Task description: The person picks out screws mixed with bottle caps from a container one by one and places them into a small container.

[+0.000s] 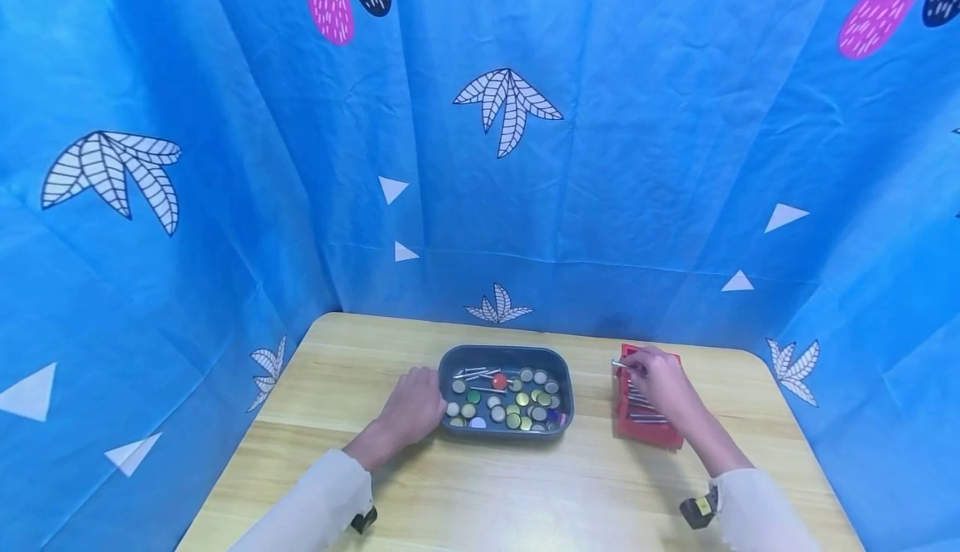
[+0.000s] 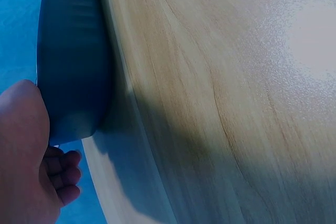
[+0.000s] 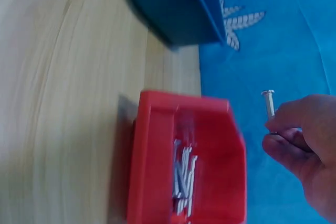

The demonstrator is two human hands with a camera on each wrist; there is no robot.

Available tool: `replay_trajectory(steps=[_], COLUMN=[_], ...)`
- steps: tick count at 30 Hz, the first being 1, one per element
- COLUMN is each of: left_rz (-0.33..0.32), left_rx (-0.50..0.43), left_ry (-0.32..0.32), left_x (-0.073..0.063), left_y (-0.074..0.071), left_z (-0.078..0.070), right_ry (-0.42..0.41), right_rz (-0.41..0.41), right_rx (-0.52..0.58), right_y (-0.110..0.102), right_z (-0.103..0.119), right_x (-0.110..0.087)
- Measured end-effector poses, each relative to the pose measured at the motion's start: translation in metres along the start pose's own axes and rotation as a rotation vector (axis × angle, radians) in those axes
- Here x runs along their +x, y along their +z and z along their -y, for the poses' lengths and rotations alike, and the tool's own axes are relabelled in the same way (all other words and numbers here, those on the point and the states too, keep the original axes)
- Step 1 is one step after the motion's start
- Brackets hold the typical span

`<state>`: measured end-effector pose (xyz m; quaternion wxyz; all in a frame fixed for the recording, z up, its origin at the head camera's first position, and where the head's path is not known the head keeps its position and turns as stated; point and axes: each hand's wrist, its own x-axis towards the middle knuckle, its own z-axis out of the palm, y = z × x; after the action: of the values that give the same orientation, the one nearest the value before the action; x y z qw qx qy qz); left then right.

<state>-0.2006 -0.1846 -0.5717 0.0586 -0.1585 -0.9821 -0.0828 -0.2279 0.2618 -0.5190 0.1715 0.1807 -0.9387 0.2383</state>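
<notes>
My left hand (image 1: 412, 406) grips the left end of a dark grey-blue tray (image 1: 502, 434), thumb at the rim and fingers curled around the corner in the left wrist view. Inside the tray lie several silver bolts (image 1: 471, 374) and many bottle caps (image 1: 522, 399), mostly gold and silver. Over the far part of a red bin (image 1: 652, 433), my right hand (image 1: 660, 381) pinches a silver bolt (image 3: 269, 103) between thumb and fingers, its flat head sticking up in the right wrist view. More bolts (image 3: 184, 179) lie in the bin.
Both containers stand on a light wooden table (image 1: 517, 494), the bin to the right of the tray with a gap between them. A blue patterned curtain (image 1: 637, 160) hangs behind the table and along its sides.
</notes>
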Motion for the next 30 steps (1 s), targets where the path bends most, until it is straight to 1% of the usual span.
replay_trajectory(steps=[4, 10, 16, 21, 23, 28, 30], left_rz=[-0.004, -0.013, -0.022, -0.014, -0.014, -0.001, 0.009], left_rx=[0.009, 0.002, -0.003, 0.002, 0.002, 0.003, 0.006], left_ry=[0.005, 0.004, 0.006, 0.007, 0.009, -0.007, -0.015], left_x=[0.0, -0.001, -0.001, -0.001, -0.001, 0.0, 0.0], left_y=[0.001, 0.001, 0.0, 0.002, 0.002, 0.002, 0.003], left_z=[0.0, 0.0, 0.0, 0.001, 0.001, 0.001, 0.001], right_ry=[0.072, 0.101, 0.139, 0.126, 0.113, 0.06, 0.058], right_rz=[0.038, 0.026, 0.06, 0.098, 0.113, 0.136, 0.149], right_rx=[-0.023, -0.06, -0.078, -0.091, -0.113, -0.206, -0.241], right_y=[-0.005, -0.006, -0.004, 0.002, 0.006, 0.015, 0.017], right_z=[-0.011, -0.02, -0.021, -0.023, -0.024, -0.027, -0.029], right_x=[-0.008, -0.016, -0.019, -0.02, -0.02, -0.02, -0.02])
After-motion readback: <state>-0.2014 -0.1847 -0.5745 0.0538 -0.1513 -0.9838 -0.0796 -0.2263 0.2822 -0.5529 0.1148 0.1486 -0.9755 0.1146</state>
